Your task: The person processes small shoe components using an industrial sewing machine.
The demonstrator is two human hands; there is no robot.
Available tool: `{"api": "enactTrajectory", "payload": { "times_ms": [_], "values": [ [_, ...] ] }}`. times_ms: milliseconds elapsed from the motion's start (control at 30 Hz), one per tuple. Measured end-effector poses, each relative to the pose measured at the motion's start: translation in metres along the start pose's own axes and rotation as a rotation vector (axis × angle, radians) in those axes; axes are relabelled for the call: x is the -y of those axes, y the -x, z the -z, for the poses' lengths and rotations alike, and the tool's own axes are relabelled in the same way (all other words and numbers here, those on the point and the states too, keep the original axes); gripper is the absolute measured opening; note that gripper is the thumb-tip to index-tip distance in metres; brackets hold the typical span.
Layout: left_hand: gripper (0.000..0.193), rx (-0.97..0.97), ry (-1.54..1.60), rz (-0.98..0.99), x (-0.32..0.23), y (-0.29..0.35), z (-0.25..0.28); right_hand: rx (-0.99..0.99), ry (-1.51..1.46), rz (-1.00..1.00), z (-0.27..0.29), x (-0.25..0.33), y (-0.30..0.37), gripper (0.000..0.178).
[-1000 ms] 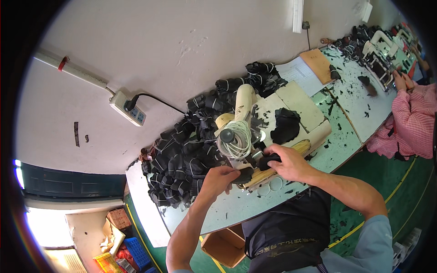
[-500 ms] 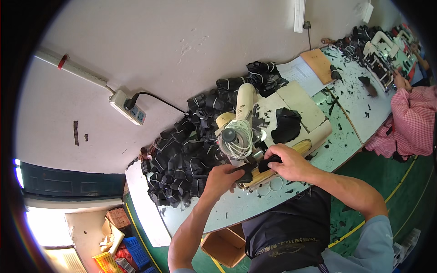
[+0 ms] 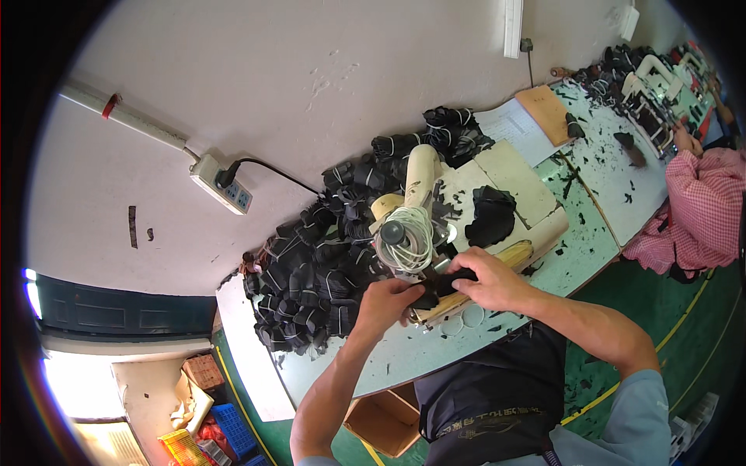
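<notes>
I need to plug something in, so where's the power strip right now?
In the head view, the white power strip is fixed to the wall at upper left, above the pile of black bundles, with a black cable plugged into it.

This is a small garment or textile workshop, the kind with sewing stations set in a row. A long pale desk (image 3: pixel 497 342) runs along a bare white wall, littered with black fabric scraps (image 3: pixel 614 167). A cream machine (image 3: pixel 416 198) wound with white cord stands on it, and a large heap of bundled black fabric pieces (image 3: pixel 318 279) is piled against the wall beside it. A power strip (image 3: pixel 221 185) is fixed to the wall. Further down the line, another person in a pink checked top (image 3: pixel 695 210) sits at more machines (image 3: pixel 653 89). Cardboard boxes (image 3: pixel 385 419) and plastic crates (image 3: pixel 233 431) sit on the green floor.
</notes>
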State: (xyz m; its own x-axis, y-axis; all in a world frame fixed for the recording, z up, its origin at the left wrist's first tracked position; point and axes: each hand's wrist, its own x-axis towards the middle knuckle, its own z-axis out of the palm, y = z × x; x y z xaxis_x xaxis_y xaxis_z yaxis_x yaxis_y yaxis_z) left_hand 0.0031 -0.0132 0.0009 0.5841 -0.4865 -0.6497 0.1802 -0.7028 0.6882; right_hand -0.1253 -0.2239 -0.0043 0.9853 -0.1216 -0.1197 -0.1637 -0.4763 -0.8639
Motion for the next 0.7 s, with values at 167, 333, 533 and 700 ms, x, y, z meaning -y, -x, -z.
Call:
{"api": "enactTrajectory", "payload": {
  "times_ms": [167, 333, 533, 700],
  "values": [
    [0.029, -0.015, 0.253, -0.094, 0.007, 0.009, -0.002, -0.077, -0.089, -0.045, -0.004, 0.0, 0.002, 0.024],
    [0.027, -0.048, 0.023, 0.034, 0.002, 0.007, 0.005, 0.034, -0.04, -0.077, 0.007, 0.001, 0.005, 0.026],
    [0.029, -0.015, 0.339, -0.13, 0.01, 0.007, -0.006, -0.058, -0.05, -0.05, -0.002, 0.002, 0.004, 0.025],
    [0.026, -0.08, -0.007, 0.014, 0.006, 0.004, 0.001, 0.058, -0.111, -0.164, 0.006, -0.001, 0.006, 0.025]
  ]
}}
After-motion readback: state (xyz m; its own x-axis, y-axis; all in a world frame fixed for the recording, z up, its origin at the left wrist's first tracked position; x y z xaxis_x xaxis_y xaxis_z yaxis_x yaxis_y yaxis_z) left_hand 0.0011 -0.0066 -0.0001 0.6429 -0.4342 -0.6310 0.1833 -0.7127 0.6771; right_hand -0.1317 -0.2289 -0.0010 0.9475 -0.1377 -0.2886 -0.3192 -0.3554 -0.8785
